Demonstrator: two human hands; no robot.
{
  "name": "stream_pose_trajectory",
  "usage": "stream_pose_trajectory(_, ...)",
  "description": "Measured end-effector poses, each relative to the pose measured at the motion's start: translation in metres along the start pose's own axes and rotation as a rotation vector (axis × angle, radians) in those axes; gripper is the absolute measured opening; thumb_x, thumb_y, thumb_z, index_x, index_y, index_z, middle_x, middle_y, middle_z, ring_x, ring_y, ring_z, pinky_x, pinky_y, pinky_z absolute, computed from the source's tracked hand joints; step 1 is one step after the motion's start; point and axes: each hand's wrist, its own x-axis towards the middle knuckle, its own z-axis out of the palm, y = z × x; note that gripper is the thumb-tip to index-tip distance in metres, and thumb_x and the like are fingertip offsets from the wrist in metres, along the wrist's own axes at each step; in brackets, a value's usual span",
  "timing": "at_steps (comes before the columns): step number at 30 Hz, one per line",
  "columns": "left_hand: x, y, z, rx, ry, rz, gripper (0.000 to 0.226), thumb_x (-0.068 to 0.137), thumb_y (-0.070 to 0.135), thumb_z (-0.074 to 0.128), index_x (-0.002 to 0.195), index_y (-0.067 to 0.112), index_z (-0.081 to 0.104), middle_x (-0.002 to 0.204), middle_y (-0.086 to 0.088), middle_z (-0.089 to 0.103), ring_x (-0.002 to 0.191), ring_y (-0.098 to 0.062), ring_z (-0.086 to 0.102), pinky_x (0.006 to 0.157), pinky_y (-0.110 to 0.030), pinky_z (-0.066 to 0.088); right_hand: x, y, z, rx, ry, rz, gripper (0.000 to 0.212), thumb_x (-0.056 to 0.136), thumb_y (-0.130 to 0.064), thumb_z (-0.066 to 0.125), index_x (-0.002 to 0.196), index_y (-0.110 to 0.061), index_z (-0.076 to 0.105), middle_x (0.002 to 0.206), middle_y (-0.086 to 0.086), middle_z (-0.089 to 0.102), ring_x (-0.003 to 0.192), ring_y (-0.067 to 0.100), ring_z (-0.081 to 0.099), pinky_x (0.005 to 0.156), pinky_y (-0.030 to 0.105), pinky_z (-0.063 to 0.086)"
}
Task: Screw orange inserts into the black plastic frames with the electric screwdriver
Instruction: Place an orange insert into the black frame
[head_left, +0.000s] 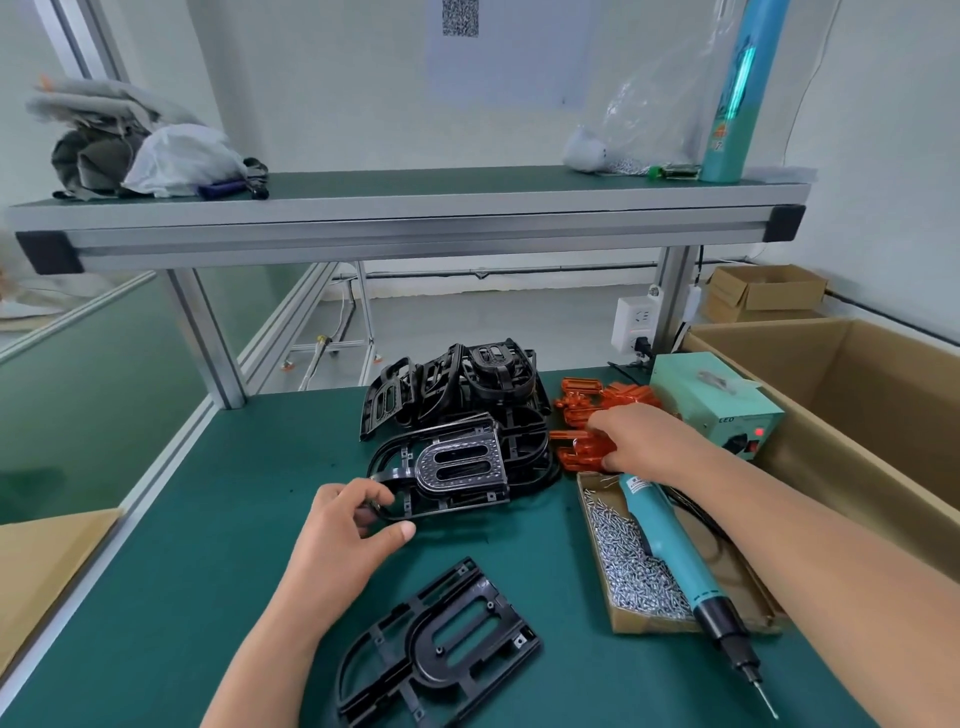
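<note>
While your left hand (353, 525) grips the curved end of the top black frame (457, 467), fingers & thumb curled round its rim, your right hand (641, 441) is in the orange inserts (582, 410), fingers pinching one at the heap's near edge.

Risks, as I judge them:
- That frame rests on the frame pile (467, 395), so a quick pull could drag others off.
- Inserts look tangled, so you may lift extras.
- Your right forearm crosses over the electric screwdriver (670, 540), which lies across the screw tray (644, 626). A bump could roll it & scatter screws (623, 561).

Count:
- 1 frame held, 1 flat frame (441, 644) nearest you, several more piled (can't count exactly).
- Inserts & screws: too many to count.
- 1 screwdriver, 1 tray.
</note>
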Motion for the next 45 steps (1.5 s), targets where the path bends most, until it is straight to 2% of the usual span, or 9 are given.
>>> stream_pose_trajectory(9, -0.003, -0.002, -0.009, 0.122, 0.000, 0.004, 0.030, 0.078, 0.044, 0.088, 0.090, 0.035, 0.063, 0.100, 0.009, 0.063, 0.091, -0.010, 0.060, 0.076, -0.029, 0.048, -0.021, -0.003, 0.000, 0.114, 0.167, -0.016, 0.047, 0.097, -0.042, 0.067, 0.142, -0.031, 0.059, 0.121, -0.010, 0.065, 0.104, 0.015, 0.065, 0.081, 0.035, 0.052)
stream_pose_trajectory(15, -0.008, 0.003, -0.011, 0.182, -0.029, 0.001, 0.040, 0.078, 0.052, 0.085, 0.074, 0.022, 0.058, 0.073, 0.007, 0.062, 0.058, -0.005, 0.050, 0.059, -0.028, 0.045, -0.045, -0.015, -0.002, 0.265, 0.218, -0.016, 0.048, 0.098, -0.044, 0.065, 0.144, -0.031, 0.058, 0.130, -0.014, 0.058, 0.109, 0.011, 0.062, 0.091, 0.035, 0.051)
stream_pose_trajectory(21, -0.016, 0.010, -0.018, 0.173, -0.038, 0.034, 0.032, 0.082, 0.049, 0.085, 0.074, 0.026, 0.065, 0.085, 0.010, 0.065, 0.075, -0.001, 0.059, 0.066, -0.027, 0.044, -0.081, -0.042, -0.005, 0.479, 0.274, -0.031, 0.044, 0.098, -0.041, 0.066, 0.141, -0.030, 0.063, 0.123, -0.021, 0.056, 0.106, -0.003, 0.057, 0.091, 0.021, 0.043)
stream_pose_trajectory(24, -0.018, 0.011, -0.027, 0.175, -0.046, 0.053, 0.037, 0.084, 0.052, 0.082, 0.069, 0.025, 0.063, 0.078, 0.010, 0.056, 0.063, -0.002, 0.054, 0.062, -0.027, 0.040, -0.102, -0.063, -0.007, 0.543, 0.273, -0.073, 0.042, 0.098, -0.041, 0.066, 0.140, -0.035, 0.061, 0.121, -0.031, 0.052, 0.108, -0.010, 0.053, 0.088, 0.013, 0.041)
stream_pose_trajectory(29, -0.024, 0.010, -0.050, 0.044, -0.317, -0.068, 0.052, 0.071, 0.076, 0.075, 0.086, 0.026, 0.073, 0.069, 0.007, 0.061, 0.062, -0.007, 0.051, 0.066, -0.029, 0.043, -0.134, -0.104, 0.007, 0.719, 0.330, -0.153, 0.045, 0.096, -0.029, 0.075, 0.138, -0.035, 0.061, 0.126, -0.029, 0.055, 0.121, -0.006, 0.053, 0.098, 0.006, 0.036)
stream_pose_trajectory(32, -0.030, 0.020, -0.045, 0.043, -0.572, -0.093, 0.046, 0.069, 0.069, 0.080, 0.099, 0.034, 0.080, 0.092, 0.006, 0.078, 0.079, -0.009, 0.069, 0.078, -0.026, 0.055, -0.144, -0.125, 0.022, 0.760, 0.315, -0.193, 0.049, 0.096, -0.027, 0.075, 0.142, -0.030, 0.059, 0.131, -0.025, 0.055, 0.127, -0.001, 0.053, 0.105, 0.010, 0.034)
stream_pose_trajectory(36, -0.029, 0.022, -0.038, 0.062, -0.558, -0.063, 0.014, 0.081, 0.038, 0.086, 0.094, 0.039, 0.082, 0.096, 0.007, 0.080, 0.090, -0.009, 0.075, 0.089, -0.027, 0.056, -0.151, -0.145, 0.040, 0.829, 0.295, -0.203, 0.052, 0.096, -0.033, 0.074, 0.145, -0.035, 0.055, 0.130, -0.027, 0.058, 0.128, -0.002, 0.055, 0.106, 0.014, 0.038)
stream_pose_trajectory(40, -0.033, 0.032, -0.026, 0.030, -0.566, 0.011, 0.015, 0.091, 0.019, 0.081, 0.094, 0.034, 0.084, 0.095, 0.008, 0.080, 0.089, -0.007, 0.074, 0.084, -0.019, 0.053, -0.152, -0.147, 0.050, 0.868, 0.242, -0.204, 0.053, 0.096, -0.033, 0.075, 0.145, -0.039, 0.055, 0.134, -0.030, 0.058, 0.131, -0.005, 0.054, 0.105, 0.013, 0.040)
stream_pose_trajectory(45, -0.036, 0.041, -0.008, 0.050, -0.581, 0.077, 0.014, 0.093, 0.017, 0.076, 0.095, 0.029, 0.083, 0.094, 0.007, 0.079, 0.091, -0.015, 0.073, 0.091, -0.034, 0.056, -0.156, -0.143, 0.056, 0.833, 0.197, -0.217, 0.051, 0.096, -0.039, 0.075, 0.143, -0.042, 0.056, 0.134, -0.033, 0.057, 0.129, -0.005, 0.055, 0.106, 0.014, 0.038)
